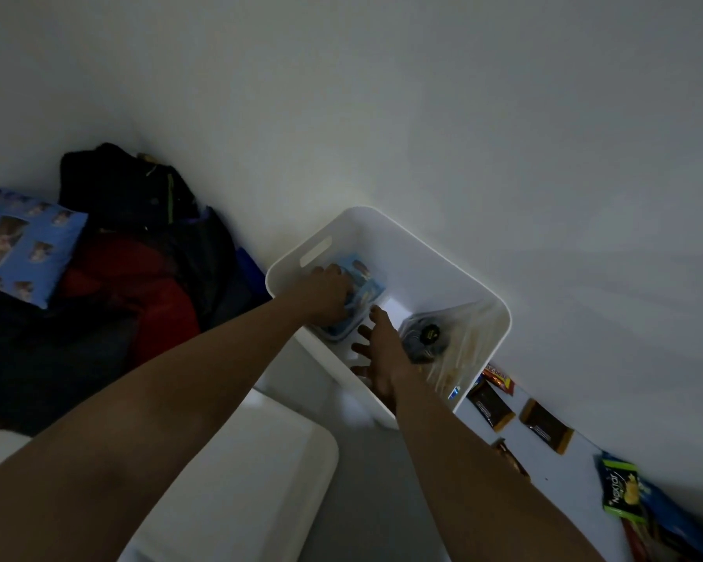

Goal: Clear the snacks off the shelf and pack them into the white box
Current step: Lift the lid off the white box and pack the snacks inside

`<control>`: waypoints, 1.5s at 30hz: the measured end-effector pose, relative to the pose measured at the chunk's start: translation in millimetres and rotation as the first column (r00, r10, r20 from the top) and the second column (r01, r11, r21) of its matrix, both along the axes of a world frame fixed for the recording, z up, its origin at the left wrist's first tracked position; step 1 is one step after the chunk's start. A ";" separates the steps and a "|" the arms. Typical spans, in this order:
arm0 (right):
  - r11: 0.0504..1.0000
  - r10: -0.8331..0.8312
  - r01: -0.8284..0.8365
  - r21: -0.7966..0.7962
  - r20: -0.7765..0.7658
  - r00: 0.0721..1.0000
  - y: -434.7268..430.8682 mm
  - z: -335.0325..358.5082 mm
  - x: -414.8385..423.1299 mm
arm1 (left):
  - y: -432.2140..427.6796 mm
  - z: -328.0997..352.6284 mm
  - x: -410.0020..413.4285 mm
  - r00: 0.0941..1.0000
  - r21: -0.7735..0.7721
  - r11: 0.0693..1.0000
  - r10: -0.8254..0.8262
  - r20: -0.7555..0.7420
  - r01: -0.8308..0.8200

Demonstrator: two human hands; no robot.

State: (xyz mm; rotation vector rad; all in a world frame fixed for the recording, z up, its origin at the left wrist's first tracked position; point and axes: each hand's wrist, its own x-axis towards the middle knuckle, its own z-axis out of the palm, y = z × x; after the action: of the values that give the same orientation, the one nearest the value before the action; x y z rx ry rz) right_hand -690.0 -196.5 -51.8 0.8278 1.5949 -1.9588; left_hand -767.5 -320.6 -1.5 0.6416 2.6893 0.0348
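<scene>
A white box [423, 245] with a handle slot stands against the wall at the centre of the head view. My left hand [327, 296] reaches inside it and grips a light blue snack pack [364, 285] at the box's left end. My right hand [382, 354] hovers inside the box with fingers spread, holding nothing. A clear bag of dark round snacks [427, 334] lies in the box's right end. On the white shelf [552, 472] to the right lie two dark brown gold-edged bars [490, 405] [546, 425], a red wrapper [498, 379] and a green snack pack [621, 490].
A pile of dark and red clothes [139, 277] and a blue printed pillow [25, 247] lie at the left. A white rounded surface [260, 460] sits below my arms. More wrappers [674, 533] crowd the shelf's lower right end. The plain wall fills the top.
</scene>
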 end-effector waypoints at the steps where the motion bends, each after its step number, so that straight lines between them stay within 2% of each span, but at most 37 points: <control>1: 1.000 0.020 -0.020 0.003 0.007 1.000 1.1 1.4 0.7 | 0.5 1.6 0.4 1.000 0.000 1.000 0.006 0.007 -0.006; 4: 0.995 0.085 -0.086 0.054 0.018 0.996 3.5 7.1 2.6 | -0.9 6.3 3.6 1.000 -0.017 1.000 0.017 0.026 -0.016; 7: 0.984 0.086 -0.083 0.157 -0.012 0.996 7.2 19.0 4.3 | 2.4 8.5 7.4 0.999 0.009 1.000 0.024 0.036 -0.025; 10: 0.978 -0.017 0.040 0.203 -0.110 0.994 21.5 35.9 8.4 | 13.5 18.1 13.1 0.998 0.093 0.994 0.055 0.004 -0.056; 14: 0.953 -0.168 0.237 0.188 -0.321 0.932 58.4 77.0 23.3 | 46.7 48.6 23.9 0.996 0.272 0.960 0.084 -0.037 -0.071; 17: 0.871 -0.195 0.365 0.328 -0.451 0.871 98.8 105.8 41.2 | 89.5 71.7 38.5 0.984 0.414 0.910 0.079 -0.159 -0.006; 20: 0.831 -0.298 0.474 0.290 -0.489 0.820 143.8 118.8 69.8 | 140.2 88.0 63.5 0.966 0.517 0.848 0.027 -0.259 0.115; 25: 0.742 -0.316 0.534 0.405 -0.492 0.812 212.3 113.2 135.0 | 216.7 91.0 114.4 0.943 0.563 0.790 -0.055 -0.327 0.241; 27: 0.690 -0.286 0.508 0.516 -0.450 0.846 235.6 96.1 164.7 | 237.7 78.7 133.8 0.939 0.548 0.787 -0.110 -0.325 0.282; 31: 0.616 -0.203 0.395 0.682 -0.347 0.916 269.4 55.0 230.1 | 258.0 31.8 165.6 0.947 0.413 0.853 -0.276 -0.163 0.319; 34: 0.421 -0.179 0.255 0.871 -0.196 0.964 280.7 16.6 290.3 | 251.8 -16.1 188.4 0.904 0.329 0.853 -0.428 -0.005 0.406; 36: 0.356 -0.171 0.147 0.923 -0.090 0.981 278.2 -7.0 328.9 | 241.6 -49.3 209.5 0.850 0.229 0.866 -0.489 0.198 0.445; 37: 0.372 -0.153 0.098 0.923 -0.043 0.987 275.5 -16.8 343.6 | 235.8 -65.8 220.7 0.825 0.193 0.866 -0.498 0.267 0.461; 39: 0.446 -0.098 0.036 0.894 0.009 0.995 271.5 -31.9 361.8 | 224.8 -94.0 242.0 0.810 0.182 0.860 -0.510 0.288 0.477; 42: 0.520 0.006 -0.071 0.851 0.080 0.997 264.6 -38.6 366.4 | 214.5 -122.2 268.2 0.846 0.183 0.863 -0.501 0.181 0.472; 45: 0.493 0.043 -0.109 0.863 0.101 0.994 262.0 -50.0 361.8 | 216.1 -136.2 281.0 0.882 0.193 0.871 -0.469 0.048 0.453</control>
State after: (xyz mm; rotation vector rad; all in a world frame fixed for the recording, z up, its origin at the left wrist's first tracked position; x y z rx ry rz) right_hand -328.2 65.5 -101.8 1.1164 2.5555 -0.8984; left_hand -486.5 -104.5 -137.7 1.2915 2.3896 0.1735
